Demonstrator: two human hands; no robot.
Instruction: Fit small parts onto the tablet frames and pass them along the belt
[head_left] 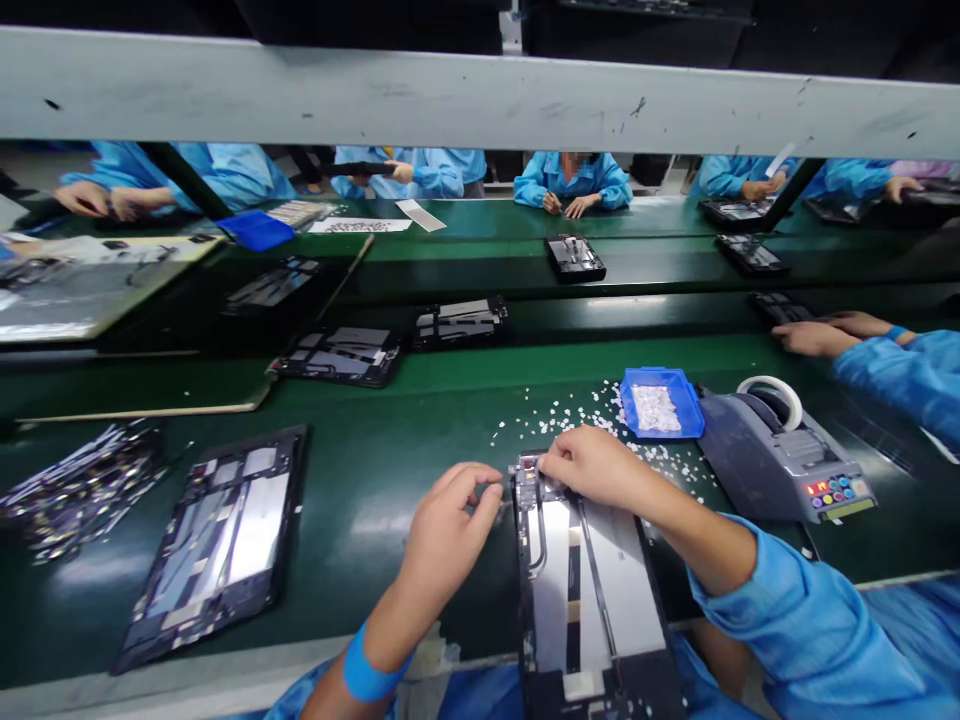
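Note:
A black tablet frame (592, 600) with silvery inner plates lies lengthwise in front of me on the green table. My right hand (592, 468) rests on its far top edge, fingers curled and pinched there; any small part in them is hidden. My left hand (450, 520) sits just left of the frame's top corner, its fingertips touching the edge. Small white bits (577, 410) are scattered beyond the frame. A blue tray (679, 388) of the same white pieces stands to the right of them.
Another tablet frame (217, 545) lies at the left, beside a heap of shiny strips (75, 485). A grey tape dispenser (780, 455) stands at the right. More frames (341, 355) ride the belt beyond. A co-worker's hand (814, 335) reaches in at right; other people sit opposite.

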